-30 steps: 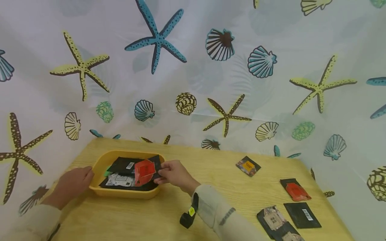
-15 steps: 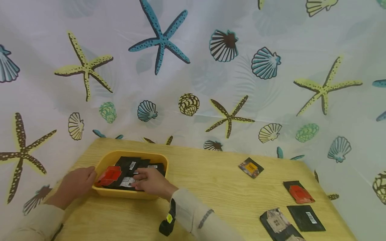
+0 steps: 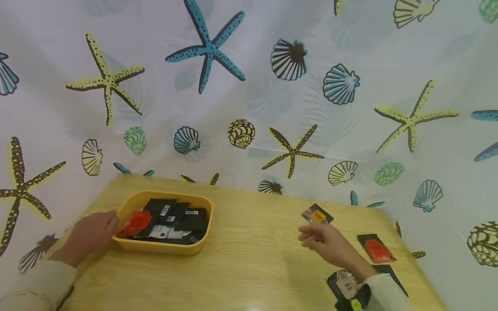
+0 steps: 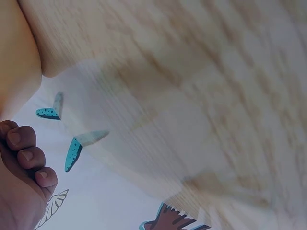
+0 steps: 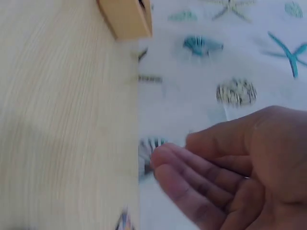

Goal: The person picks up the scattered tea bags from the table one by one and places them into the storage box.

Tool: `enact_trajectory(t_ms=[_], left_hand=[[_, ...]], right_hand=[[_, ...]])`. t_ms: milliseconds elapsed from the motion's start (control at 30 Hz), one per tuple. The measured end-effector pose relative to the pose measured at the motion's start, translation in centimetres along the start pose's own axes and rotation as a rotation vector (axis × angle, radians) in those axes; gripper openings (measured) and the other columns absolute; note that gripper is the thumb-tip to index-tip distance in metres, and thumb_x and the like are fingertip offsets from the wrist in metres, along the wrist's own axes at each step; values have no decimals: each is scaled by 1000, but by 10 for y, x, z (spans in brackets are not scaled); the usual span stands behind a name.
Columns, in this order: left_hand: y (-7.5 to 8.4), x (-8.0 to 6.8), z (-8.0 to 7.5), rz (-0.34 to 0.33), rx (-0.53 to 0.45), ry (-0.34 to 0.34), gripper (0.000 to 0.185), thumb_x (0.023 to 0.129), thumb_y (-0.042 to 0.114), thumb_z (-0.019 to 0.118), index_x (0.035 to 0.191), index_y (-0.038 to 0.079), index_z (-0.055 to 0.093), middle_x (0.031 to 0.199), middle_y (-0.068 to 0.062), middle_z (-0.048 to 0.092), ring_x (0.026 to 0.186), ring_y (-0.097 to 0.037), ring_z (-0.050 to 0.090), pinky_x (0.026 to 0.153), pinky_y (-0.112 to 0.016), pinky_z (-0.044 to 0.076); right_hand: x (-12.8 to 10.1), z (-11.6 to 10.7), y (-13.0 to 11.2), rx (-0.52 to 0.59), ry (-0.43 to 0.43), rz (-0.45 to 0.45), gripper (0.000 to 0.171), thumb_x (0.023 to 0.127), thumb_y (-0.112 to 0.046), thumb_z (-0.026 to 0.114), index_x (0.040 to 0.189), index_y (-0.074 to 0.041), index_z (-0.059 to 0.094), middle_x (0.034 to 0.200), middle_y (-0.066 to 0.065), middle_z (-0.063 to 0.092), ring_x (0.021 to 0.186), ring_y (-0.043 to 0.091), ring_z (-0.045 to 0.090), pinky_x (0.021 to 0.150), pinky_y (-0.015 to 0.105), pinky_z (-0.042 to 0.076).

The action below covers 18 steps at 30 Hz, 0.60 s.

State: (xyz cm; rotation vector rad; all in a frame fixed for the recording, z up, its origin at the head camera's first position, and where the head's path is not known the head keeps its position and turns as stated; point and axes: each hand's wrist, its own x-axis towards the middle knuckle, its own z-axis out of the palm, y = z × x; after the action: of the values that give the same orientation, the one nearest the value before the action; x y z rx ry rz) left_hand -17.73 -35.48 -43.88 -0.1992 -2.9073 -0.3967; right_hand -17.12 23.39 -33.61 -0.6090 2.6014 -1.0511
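My left hand [image 3: 91,233] holds the left end of the yellow plastic tub [image 3: 159,248], its fingers curled against that side. In the left wrist view the curled fingertips [image 4: 32,158] show just below the tub wall [image 4: 17,57]. Inside the tub lie several flat black packets [image 3: 177,214], some with white barcode labels, and one with a red front [image 3: 135,222] at the left. My right hand [image 3: 330,244] hovers over the right part of the table with loosely bent fingers and nothing in them. Just beyond it lies a packet with an orange label [image 3: 317,214].
At the right of the wood-grain table [image 3: 249,268] lie a black-and-red packet [image 3: 376,249], a patterned packet [image 3: 346,283] partly behind my wrist, and a black packet [image 3: 391,274] partly hidden by the forearm. A shell-and-starfish cloth [image 3: 249,86] hangs behind.
My right hand laid the red-fronted packet in the left of the tub, let go, then moved right across the table towards the loose packets. My left hand has stayed at the tub.
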Motion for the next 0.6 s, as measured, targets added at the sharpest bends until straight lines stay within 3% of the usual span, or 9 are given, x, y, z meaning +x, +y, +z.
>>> enact_trajectory(t_ms=[133, 233, 333, 433, 500, 600], left_hand=[[-1, -2, -2, -3, -6, -15, 35, 103, 17, 36, 69, 15, 43, 59, 2, 37, 55, -14, 34, 53, -29, 29], [-2, -3, -3, -12, -7, -25, 35, 103, 17, 35, 69, 15, 43, 59, 2, 37, 56, -15, 35, 54, -30, 30], [-2, -5, -4, -21, -6, -33, 34, 103, 17, 35, 70, 15, 43, 60, 2, 37, 57, -15, 36, 55, -30, 31], [-2, -6, -3, -25, -14, -40, 34, 103, 17, 34, 70, 15, 43, 60, 2, 37, 57, -15, 36, 55, -31, 31], [-1, -6, -3, -27, -16, -41, 35, 103, 18, 33, 70, 15, 43, 60, 2, 38, 57, -15, 36, 55, -30, 31], [0, -5, -3, -24, -24, -40, 35, 103, 18, 33, 70, 15, 43, 60, 2, 38, 56, -15, 36, 55, -30, 30]], right_hand=[[-46, -24, 43, -87, -8, 149, 39, 95, -11, 64, 127, 9, 58, 109, 18, 70, 91, 21, 69, 74, 30, 57], [-69, -30, 71, -136, -30, 307, 40, 92, -11, 67, 125, 10, 59, 110, 17, 70, 94, 27, 69, 78, 37, 57], [-83, -25, 97, -200, -81, 475, 51, 88, -21, 74, 125, 10, 58, 110, 15, 69, 98, 31, 67, 81, 46, 56], [-90, -16, 121, -284, -146, 623, 73, 79, -40, 81, 129, 8, 56, 116, 19, 66, 105, 37, 64, 88, 55, 52], [-94, -12, 130, -355, -179, 677, 85, 74, -50, 82, 129, 9, 53, 118, 25, 64, 106, 43, 62, 87, 59, 51], [-99, -10, 128, -416, -205, 733, 92, 71, -55, 82, 126, 11, 50, 115, 26, 63, 101, 41, 64, 84, 58, 52]])
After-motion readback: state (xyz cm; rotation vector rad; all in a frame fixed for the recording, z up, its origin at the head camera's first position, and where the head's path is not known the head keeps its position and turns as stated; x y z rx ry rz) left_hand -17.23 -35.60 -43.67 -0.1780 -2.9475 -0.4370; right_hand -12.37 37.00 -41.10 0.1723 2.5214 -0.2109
